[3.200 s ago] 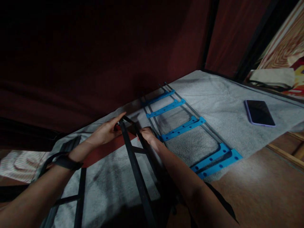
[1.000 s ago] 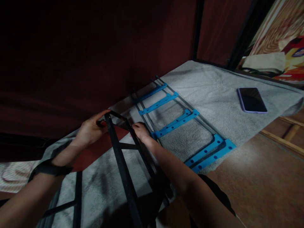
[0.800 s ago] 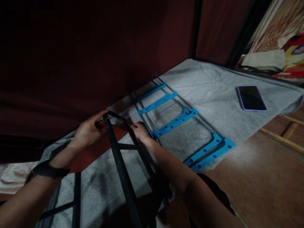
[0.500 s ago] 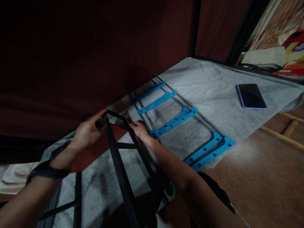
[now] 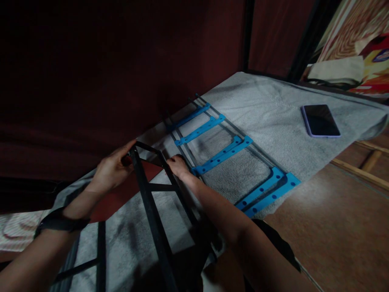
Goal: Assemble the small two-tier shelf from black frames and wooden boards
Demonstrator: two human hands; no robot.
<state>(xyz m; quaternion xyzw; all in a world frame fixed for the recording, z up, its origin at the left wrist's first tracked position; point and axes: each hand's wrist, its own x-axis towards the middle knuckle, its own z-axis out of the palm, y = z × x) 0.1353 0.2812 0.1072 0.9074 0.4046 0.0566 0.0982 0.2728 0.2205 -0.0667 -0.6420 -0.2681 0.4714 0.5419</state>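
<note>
A black metal frame (image 5: 147,194) with crossbars slants up from the bottom of the view. My left hand (image 5: 111,170) is closed around its upper left corner. At the frame's right rail, my right hand (image 5: 176,165) has its fingers curled; the fingertips are partly hidden, and whether they grip the rail or something small cannot be made out. Just right of that hand lies a rack of blue brackets (image 5: 225,156) with holes, joined by thin grey rods. A reddish-brown flat surface (image 5: 114,202) shows behind the frame, below my left hand.
A grey towel-like cloth (image 5: 258,101) lies under everything. On it, a phone (image 5: 321,121) with a purple edge rests at right. A second black frame (image 5: 101,251) is at lower left. Dark red panels (image 5: 121,61) rise behind. Brown floor (image 5: 334,227) and wooden bars (image 5: 361,172) are at right.
Almost nothing differs. Both hands keep their places at the black frame, and the whole view has shifted very slightly.
</note>
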